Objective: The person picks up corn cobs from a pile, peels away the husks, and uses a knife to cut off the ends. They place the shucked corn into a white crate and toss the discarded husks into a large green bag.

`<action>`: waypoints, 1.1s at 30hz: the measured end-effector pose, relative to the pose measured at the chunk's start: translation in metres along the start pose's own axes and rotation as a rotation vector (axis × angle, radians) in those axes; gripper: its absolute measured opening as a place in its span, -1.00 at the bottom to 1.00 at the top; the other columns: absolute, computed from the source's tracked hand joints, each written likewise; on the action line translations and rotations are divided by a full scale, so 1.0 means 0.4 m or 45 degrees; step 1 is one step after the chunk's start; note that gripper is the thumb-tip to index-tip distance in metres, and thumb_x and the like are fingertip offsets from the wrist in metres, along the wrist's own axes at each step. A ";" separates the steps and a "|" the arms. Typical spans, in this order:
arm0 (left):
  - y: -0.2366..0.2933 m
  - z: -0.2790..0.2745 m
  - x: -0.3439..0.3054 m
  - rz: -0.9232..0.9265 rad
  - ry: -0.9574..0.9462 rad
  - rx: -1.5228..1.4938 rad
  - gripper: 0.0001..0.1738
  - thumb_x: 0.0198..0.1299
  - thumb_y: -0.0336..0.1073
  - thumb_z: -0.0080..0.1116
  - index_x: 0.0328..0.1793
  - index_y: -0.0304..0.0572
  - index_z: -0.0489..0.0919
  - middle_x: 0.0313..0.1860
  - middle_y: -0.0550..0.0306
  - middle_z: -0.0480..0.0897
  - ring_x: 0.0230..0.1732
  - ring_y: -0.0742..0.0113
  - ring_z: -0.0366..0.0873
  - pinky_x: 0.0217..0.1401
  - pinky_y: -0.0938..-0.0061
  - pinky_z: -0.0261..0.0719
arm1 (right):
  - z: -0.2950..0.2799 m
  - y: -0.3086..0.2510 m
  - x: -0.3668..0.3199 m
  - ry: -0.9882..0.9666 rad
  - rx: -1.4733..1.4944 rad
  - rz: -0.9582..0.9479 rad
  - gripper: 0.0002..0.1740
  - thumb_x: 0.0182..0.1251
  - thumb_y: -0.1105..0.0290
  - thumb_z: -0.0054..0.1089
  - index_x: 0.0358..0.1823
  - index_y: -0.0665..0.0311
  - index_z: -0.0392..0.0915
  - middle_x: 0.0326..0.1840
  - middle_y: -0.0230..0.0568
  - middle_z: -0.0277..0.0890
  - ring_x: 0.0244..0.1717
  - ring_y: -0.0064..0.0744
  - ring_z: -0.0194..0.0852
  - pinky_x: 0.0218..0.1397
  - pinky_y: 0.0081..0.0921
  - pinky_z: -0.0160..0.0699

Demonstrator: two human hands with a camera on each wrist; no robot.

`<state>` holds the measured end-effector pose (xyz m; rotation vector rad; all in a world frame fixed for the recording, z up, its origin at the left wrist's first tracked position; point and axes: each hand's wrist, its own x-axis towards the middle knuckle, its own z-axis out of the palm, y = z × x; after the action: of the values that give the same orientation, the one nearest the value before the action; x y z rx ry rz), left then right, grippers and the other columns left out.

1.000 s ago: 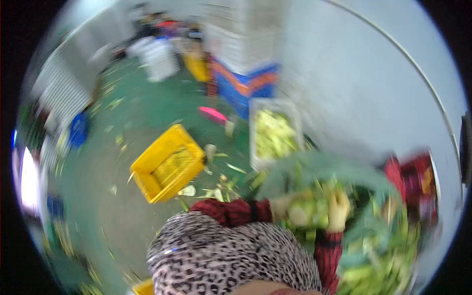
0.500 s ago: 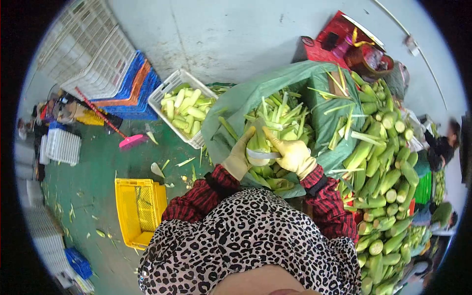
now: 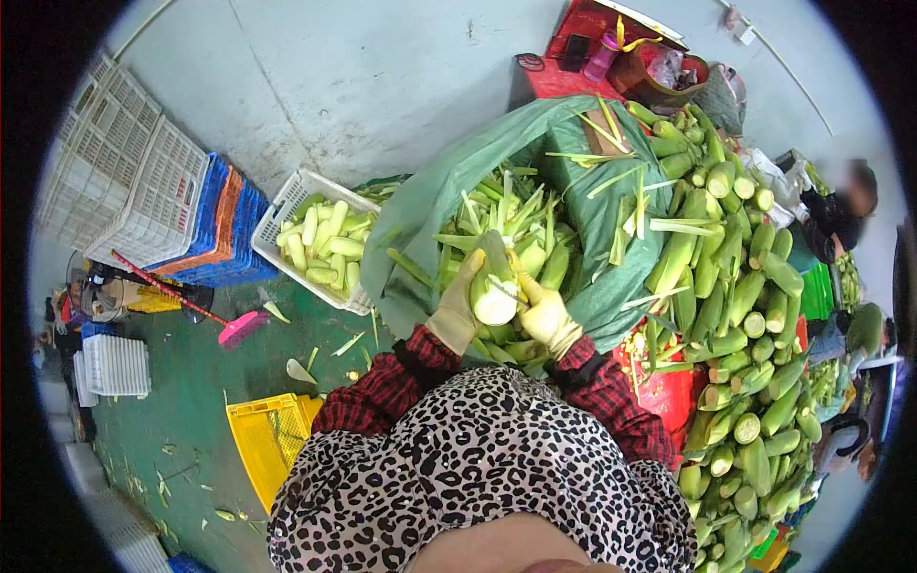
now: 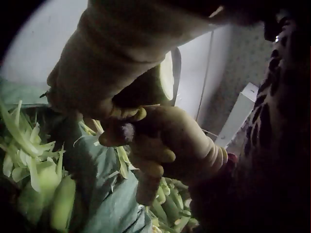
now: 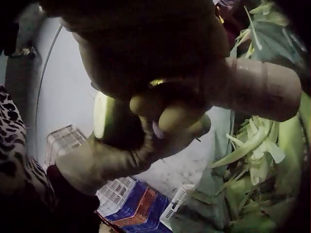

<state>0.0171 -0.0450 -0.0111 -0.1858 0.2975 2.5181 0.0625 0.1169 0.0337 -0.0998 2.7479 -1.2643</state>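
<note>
My gloved left hand (image 3: 454, 310) grips a green ear of corn in its husk (image 3: 495, 304), its broad pale cut end turned toward me. On the other side, my gloved right hand (image 3: 547, 317) holds a knife (image 4: 178, 68) against the ear. The grey blade shows just behind the cut end in the left wrist view. From the right hand a thick light-brown handle (image 5: 265, 90) sticks out in the right wrist view. Both hands are over an open green bag (image 3: 401, 224), where husk strips (image 3: 516, 205) and leafy pieces lie heaped.
To my right rises a large pile of husked-on corn ears (image 3: 755, 286). A white crate (image 3: 277, 253) of trimmed ears stands left of the bag, a yellow crate (image 3: 250, 449) nearer me. Stacked crates (image 3: 143, 172) and a pink broom (image 3: 239, 329) are farther left. A person (image 3: 845, 205) is at far right.
The head view swung from the floor on the left toward the bag and pile. The ear tilted its cut end more toward me, and the blade moved from across that end to its right side.
</note>
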 end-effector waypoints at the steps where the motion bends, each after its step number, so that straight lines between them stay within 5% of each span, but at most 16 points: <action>1: -0.002 0.000 0.007 0.023 0.008 -0.009 -0.48 0.40 -0.16 0.04 0.45 -0.06 0.32 0.23 0.06 0.54 0.16 0.18 0.56 0.18 0.19 0.62 | 0.013 0.018 -0.008 0.009 0.078 -0.033 -0.41 0.31 0.45 0.11 0.41 0.13 0.34 -0.23 -0.05 0.67 -0.32 -0.45 0.64 -0.18 -0.52 0.59; 3: -0.004 -0.012 0.010 0.020 0.014 0.057 -0.50 0.43 -0.13 -0.02 0.42 -0.10 0.34 0.23 0.02 0.54 0.15 0.14 0.58 0.18 0.16 0.62 | 0.039 0.037 -0.008 0.029 0.242 -0.102 -0.43 0.35 0.42 0.13 0.41 0.13 0.34 -0.19 -0.06 0.66 -0.27 -0.47 0.62 -0.12 -0.52 0.59; 4: -0.007 -0.025 0.011 0.016 0.031 0.079 -0.50 0.44 -0.10 -0.05 0.41 -0.13 0.34 0.24 -0.02 0.54 0.16 0.10 0.57 0.20 0.13 0.61 | 0.012 0.029 -0.022 -0.098 0.114 0.047 -0.44 0.38 0.33 0.16 0.40 0.18 0.34 -0.06 -0.07 0.66 -0.14 -0.48 0.62 -0.01 -0.54 0.56; 7: -0.007 -0.024 0.012 -0.060 0.070 0.075 -0.49 0.45 -0.03 -0.08 0.40 -0.13 0.35 0.24 -0.06 0.54 0.16 0.04 0.57 0.19 0.09 0.61 | -0.072 -0.001 -0.041 -0.068 0.179 -0.132 -0.28 0.29 0.27 0.20 0.48 0.12 0.21 0.02 0.16 0.59 -0.02 -0.04 0.65 0.06 -0.40 0.58; 8: -0.009 -0.017 0.008 -0.096 0.084 0.059 -0.48 0.44 -0.02 -0.08 0.40 -0.11 0.35 0.24 -0.06 0.54 0.15 0.03 0.58 0.17 0.08 0.62 | -0.109 -0.034 -0.049 -0.015 -0.073 -0.174 -0.25 0.27 0.11 0.26 0.47 0.11 0.24 0.13 0.13 0.55 0.08 -0.05 0.61 0.15 -0.41 0.54; 11: -0.022 0.001 0.003 -0.359 0.096 -0.137 -0.47 0.43 0.03 -0.07 0.40 -0.07 0.36 0.22 -0.06 0.55 0.12 -0.02 0.59 0.09 0.03 0.65 | -0.102 -0.086 -0.025 0.093 -0.263 -0.606 -0.29 0.29 0.09 0.26 0.41 0.20 0.32 0.24 0.00 0.51 0.22 -0.11 0.53 0.28 -0.46 0.45; 15: -0.034 -0.009 -0.006 -0.371 0.046 -0.091 -0.49 0.43 0.06 -0.07 0.32 -0.11 0.41 0.14 -0.04 0.59 0.06 0.04 0.62 0.06 0.07 0.66 | -0.058 -0.053 -0.020 0.024 -0.223 -0.521 -0.36 0.28 -0.02 0.20 0.34 0.10 0.44 0.24 0.04 0.49 0.15 -0.03 0.56 0.17 -0.39 0.54; 19: -0.046 0.022 -0.012 -0.415 0.200 -0.121 -0.52 0.43 0.06 -0.06 0.24 -0.13 0.47 0.06 -0.02 0.62 -0.03 0.10 0.65 -0.01 0.14 0.70 | -0.051 -0.035 -0.022 0.197 -0.279 -0.659 -0.37 0.36 -0.15 -0.04 0.20 0.19 0.54 0.15 -0.01 0.56 0.03 -0.09 0.63 0.03 -0.33 0.60; 22: -0.035 0.019 0.000 -0.481 0.123 -0.174 -0.51 0.44 0.06 -0.07 0.24 -0.13 0.47 0.06 -0.01 0.62 -0.07 0.10 0.66 -0.01 0.15 0.70 | -0.059 -0.024 -0.003 0.165 -0.441 -0.644 -0.46 0.06 0.21 0.20 0.17 0.03 0.55 0.07 -0.17 0.62 -0.09 -0.12 0.64 -0.07 -0.31 0.59; 25: -0.031 0.037 0.005 -0.553 0.077 -0.318 -0.47 0.43 0.07 -0.07 0.28 -0.17 0.45 0.02 -0.03 0.64 -0.09 0.09 0.67 0.00 0.11 0.70 | -0.077 -0.035 0.014 0.231 -0.549 -0.692 -0.54 0.06 0.21 0.19 0.05 0.06 0.61 -0.12 -0.20 0.66 -0.20 -0.13 0.63 -0.15 -0.28 0.57; 26: -0.033 0.035 0.007 -0.524 0.036 -0.236 -0.46 0.43 0.08 -0.07 0.29 -0.18 0.44 0.01 -0.04 0.65 -0.10 0.07 0.68 -0.01 0.09 0.70 | -0.068 -0.018 0.029 0.355 -0.543 -0.779 -0.66 0.05 0.20 0.20 -0.12 0.10 0.65 -0.27 -0.22 0.64 -0.28 -0.13 0.61 -0.20 -0.25 0.56; 29: -0.037 0.012 0.005 -0.475 -0.054 -0.057 -0.42 0.43 0.11 -0.09 0.32 -0.19 0.42 -0.01 -0.07 0.66 -0.11 0.03 0.69 -0.02 0.03 0.71 | -0.099 -0.021 0.052 0.348 -0.830 -0.440 -0.72 0.08 0.12 0.16 -0.28 0.11 0.65 -0.38 -0.14 0.58 -0.35 -0.04 0.58 -0.29 -0.22 0.55; 31: -0.034 0.001 0.003 -0.508 -0.072 -0.018 -0.40 0.43 0.13 -0.11 0.34 -0.19 0.41 -0.01 -0.08 0.66 -0.11 -0.01 0.69 -0.03 -0.02 0.71 | -0.123 0.024 0.073 0.518 -0.738 -0.420 -0.79 0.15 0.15 0.18 -0.39 0.12 0.60 -0.47 -0.12 0.52 -0.39 0.00 0.55 -0.33 -0.19 0.54; 33: -0.032 0.004 -0.002 -0.576 -0.089 -0.076 -0.42 0.43 0.09 -0.11 0.34 -0.20 0.41 0.03 -0.12 0.65 -0.11 -0.07 0.68 -0.03 -0.01 0.70 | -0.134 0.080 0.104 0.740 -0.670 -0.361 -0.80 0.01 0.21 0.28 -0.40 0.14 0.59 -0.47 -0.14 0.54 -0.41 -0.04 0.57 -0.31 -0.23 0.56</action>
<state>0.0249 -0.0346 -0.0114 -0.1667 0.1329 2.0805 0.0137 0.1734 0.0407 -0.1992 3.6254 -0.6384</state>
